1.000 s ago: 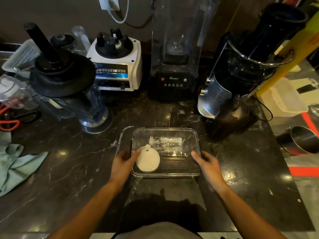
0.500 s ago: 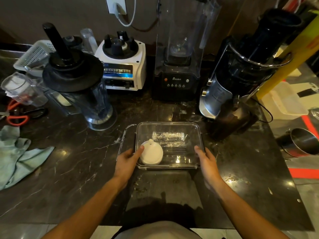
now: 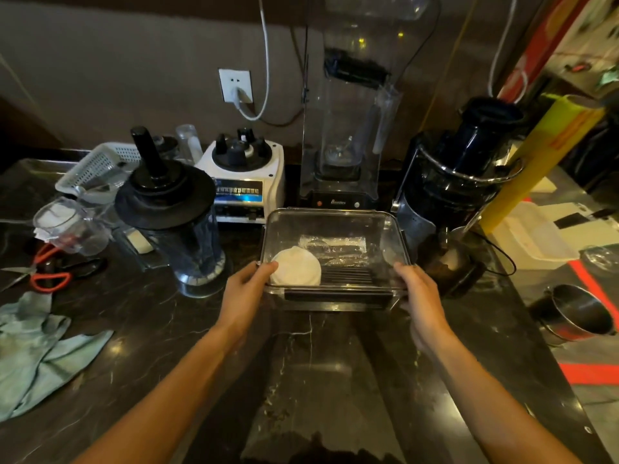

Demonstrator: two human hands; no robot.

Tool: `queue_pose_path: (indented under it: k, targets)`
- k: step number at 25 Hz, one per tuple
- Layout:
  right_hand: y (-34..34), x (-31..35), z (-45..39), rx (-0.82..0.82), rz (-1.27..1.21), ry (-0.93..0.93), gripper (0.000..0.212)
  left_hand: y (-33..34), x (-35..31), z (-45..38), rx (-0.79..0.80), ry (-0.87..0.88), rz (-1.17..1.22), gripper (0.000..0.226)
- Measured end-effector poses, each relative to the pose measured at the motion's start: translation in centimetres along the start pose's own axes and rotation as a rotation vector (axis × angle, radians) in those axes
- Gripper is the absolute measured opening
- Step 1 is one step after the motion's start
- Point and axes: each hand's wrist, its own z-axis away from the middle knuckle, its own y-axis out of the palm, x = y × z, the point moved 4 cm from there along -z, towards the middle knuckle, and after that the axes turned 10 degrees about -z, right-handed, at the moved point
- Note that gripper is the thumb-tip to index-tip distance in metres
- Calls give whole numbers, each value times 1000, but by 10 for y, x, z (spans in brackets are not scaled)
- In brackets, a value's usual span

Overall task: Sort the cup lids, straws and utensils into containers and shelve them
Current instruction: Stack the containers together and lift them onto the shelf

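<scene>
A clear plastic container (image 3: 335,217) is held above the dark marble counter, tilted with its open top toward me. Inside lie a white cup lid (image 3: 295,266) at the near left and a clear wrapped bundle (image 3: 331,246) behind it; what the bundle holds I cannot tell. My left hand (image 3: 246,291) grips the container's near left corner. My right hand (image 3: 418,296) grips its near right corner.
Behind the container stand a white blender base (image 3: 243,182), a tall black blender (image 3: 348,139) and a black juicer (image 3: 459,182). A blender jug (image 3: 181,222) stands left. Orange scissors (image 3: 47,272) and a green cloth (image 3: 37,349) lie far left. A steel pot (image 3: 579,313) is right.
Both hands have lifted the container off the counter and moved it away from me toward the blenders. The view has tipped upward, showing more wall.
</scene>
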Motion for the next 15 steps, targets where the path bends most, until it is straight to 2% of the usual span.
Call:
queue_pose_path:
  k: [6,11,15]
  targets:
    - [13,70,15,-19,7,-221,33,-9,-79,10,-3,235,2,54]
    - [32,137,32,-33,41,-368,34,-15,-134,27,-59,344,-26,77]
    - [37,183,46,-48,23,-463,43,-19,-184,49,-55,506,-95,68]
